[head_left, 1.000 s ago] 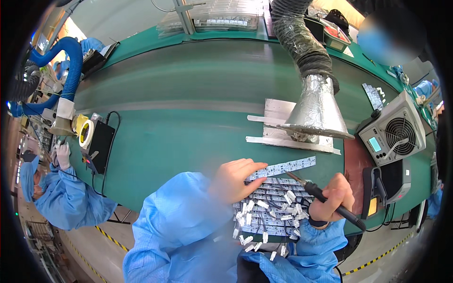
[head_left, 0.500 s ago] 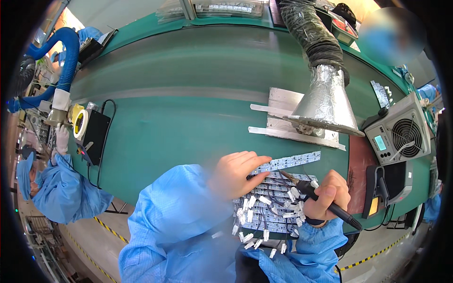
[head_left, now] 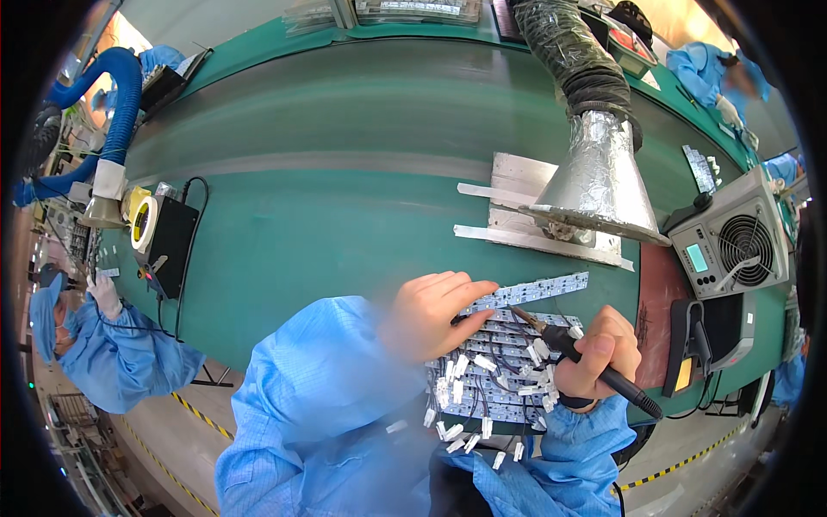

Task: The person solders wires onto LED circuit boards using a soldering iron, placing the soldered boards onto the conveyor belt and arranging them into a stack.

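Observation:
My left hand (head_left: pixel 438 312) grips the left end of a narrow white circuit board strip (head_left: pixel 544 290) between thumb and fingers. That strip lies slightly tilted at the far side of a stack of similar strips (head_left: pixel 495 403). Several dark wires with white plug connectors (head_left: pixel 485 363) spread over the stack. My right hand (head_left: pixel 600 355) is wrapped round the black handle of a soldering iron (head_left: pixel 560 339). The iron's tip points up and left, close to the near edge of the held strip by my left fingertips. Whether it touches the strip I cannot tell.
A foil-covered fume hood (head_left: pixel 594 185) hangs over a taped white board (head_left: pixel 517 177). To the right stand a fan unit (head_left: pixel 736 237) and the iron's stand (head_left: pixel 687 349). A black box (head_left: pixel 168 246) and a co-worker (head_left: pixel 121 345) are at left; another co-worker (head_left: pixel 715 73) is at far right.
The soldering iron and held strip have barely shifted. At the left the co-worker's gloved hand has moved down from the fume nozzle. The far-right co-worker has moved back from the green bench's edge.

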